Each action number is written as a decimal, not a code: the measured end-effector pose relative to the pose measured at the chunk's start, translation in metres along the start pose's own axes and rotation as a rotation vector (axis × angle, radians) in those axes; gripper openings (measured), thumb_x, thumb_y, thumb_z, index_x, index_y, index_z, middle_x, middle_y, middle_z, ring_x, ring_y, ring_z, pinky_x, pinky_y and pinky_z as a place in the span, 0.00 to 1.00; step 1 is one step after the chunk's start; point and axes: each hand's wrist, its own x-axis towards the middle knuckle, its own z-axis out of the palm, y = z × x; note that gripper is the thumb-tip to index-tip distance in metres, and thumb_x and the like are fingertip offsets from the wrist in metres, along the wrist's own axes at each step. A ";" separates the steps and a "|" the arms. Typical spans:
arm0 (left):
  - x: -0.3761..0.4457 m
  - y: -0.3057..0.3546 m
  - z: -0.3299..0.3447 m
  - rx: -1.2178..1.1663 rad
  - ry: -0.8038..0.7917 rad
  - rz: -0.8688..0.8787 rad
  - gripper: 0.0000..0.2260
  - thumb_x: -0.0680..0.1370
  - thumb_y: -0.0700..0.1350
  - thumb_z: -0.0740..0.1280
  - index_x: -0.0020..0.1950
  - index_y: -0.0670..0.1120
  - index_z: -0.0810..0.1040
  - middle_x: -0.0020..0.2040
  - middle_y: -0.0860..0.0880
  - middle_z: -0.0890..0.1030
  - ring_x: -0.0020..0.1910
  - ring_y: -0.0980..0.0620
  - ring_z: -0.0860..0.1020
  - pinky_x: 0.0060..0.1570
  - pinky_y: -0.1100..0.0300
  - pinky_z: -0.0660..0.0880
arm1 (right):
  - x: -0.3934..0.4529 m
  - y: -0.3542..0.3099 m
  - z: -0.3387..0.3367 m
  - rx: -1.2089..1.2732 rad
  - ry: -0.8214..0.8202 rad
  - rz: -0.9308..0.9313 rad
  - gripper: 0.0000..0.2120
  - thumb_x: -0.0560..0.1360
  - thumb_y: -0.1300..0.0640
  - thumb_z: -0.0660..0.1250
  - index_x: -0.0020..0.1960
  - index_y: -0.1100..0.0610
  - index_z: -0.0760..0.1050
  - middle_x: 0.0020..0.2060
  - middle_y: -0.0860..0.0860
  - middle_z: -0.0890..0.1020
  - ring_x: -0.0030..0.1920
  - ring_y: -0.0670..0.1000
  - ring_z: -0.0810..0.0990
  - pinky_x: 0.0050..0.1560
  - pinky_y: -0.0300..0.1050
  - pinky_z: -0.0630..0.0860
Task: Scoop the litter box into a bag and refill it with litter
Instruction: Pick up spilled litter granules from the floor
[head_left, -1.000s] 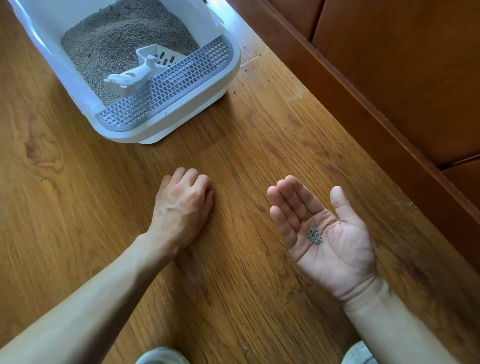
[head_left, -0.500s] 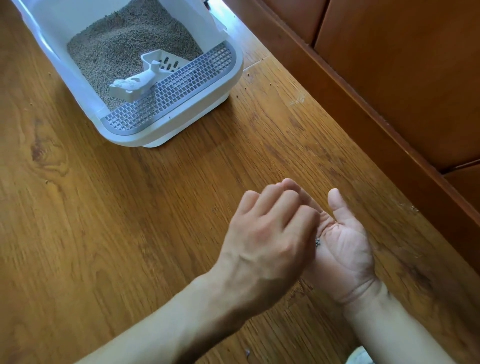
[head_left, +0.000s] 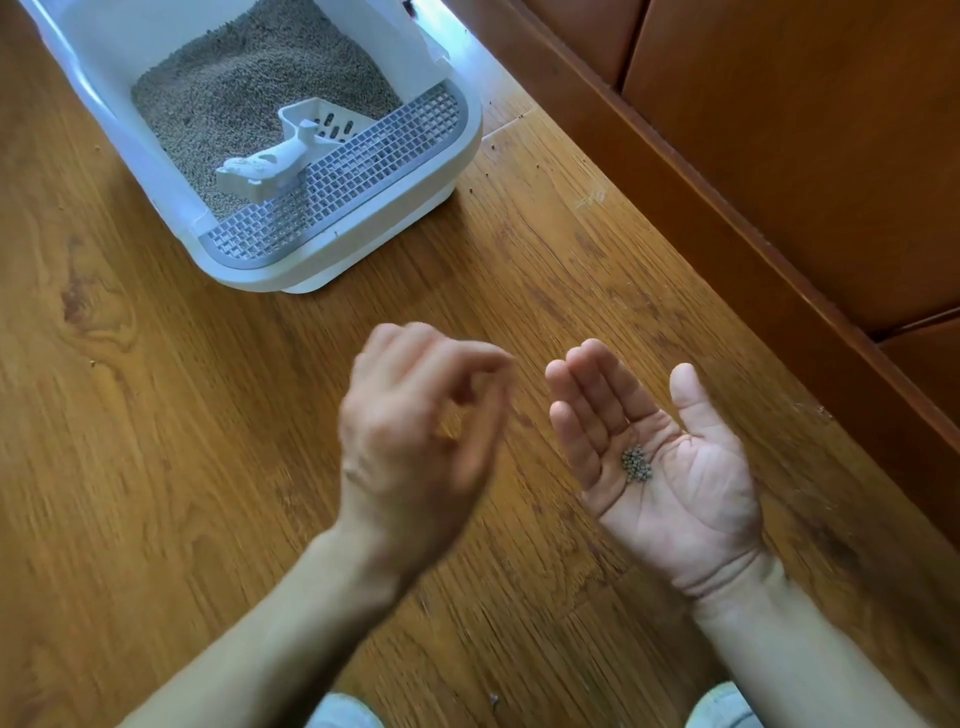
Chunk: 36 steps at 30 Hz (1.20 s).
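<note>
A white litter box (head_left: 363, 254) stands on the wooden floor at the upper left, filled with grey-brown litter (head_left: 249, 78). A white slotted scoop (head_left: 280, 161) lies in it, its handle resting by the grey grid step (head_left: 363, 171). My right hand (head_left: 685, 499) is held flat, palm up, above the floor, carrying a small heap of litter pellets (head_left: 636, 464). My left hand (head_left: 415, 441) hovers just left of it, motion-blurred, with fingers curled and thumb and forefinger tips together. Nothing is visible between them.
A reddish wooden cabinet front (head_left: 779, 156) runs diagonally along the right side, close to my right hand. A few stray pellets (head_left: 519, 117) dot the floor beside the box. My knees (head_left: 343, 712) show at the bottom edge.
My left hand went from the floor to over my right palm, then pulled back to the left. The pellet heap in the right palm looks a little bigger.
</note>
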 end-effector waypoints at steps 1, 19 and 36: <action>-0.001 -0.018 0.000 0.050 0.005 -0.092 0.04 0.79 0.42 0.70 0.46 0.44 0.84 0.39 0.49 0.78 0.40 0.49 0.74 0.42 0.50 0.74 | 0.001 0.000 0.000 -0.001 -0.031 0.002 0.35 0.82 0.37 0.50 0.71 0.67 0.68 0.68 0.64 0.74 0.72 0.61 0.69 0.75 0.55 0.61; -0.041 -0.095 0.017 0.432 -0.325 -0.167 0.04 0.75 0.44 0.73 0.43 0.44 0.83 0.41 0.47 0.79 0.42 0.46 0.75 0.40 0.47 0.75 | 0.003 0.000 -0.007 0.066 -0.148 0.072 0.36 0.82 0.37 0.47 0.71 0.67 0.67 0.68 0.64 0.74 0.73 0.61 0.67 0.75 0.55 0.62; -0.042 -0.094 0.028 0.500 -0.327 -0.130 0.05 0.78 0.44 0.69 0.46 0.43 0.80 0.43 0.45 0.78 0.44 0.44 0.75 0.42 0.46 0.74 | 0.002 0.001 -0.006 0.036 -0.127 0.056 0.34 0.82 0.39 0.51 0.71 0.67 0.68 0.68 0.64 0.74 0.73 0.60 0.67 0.75 0.54 0.62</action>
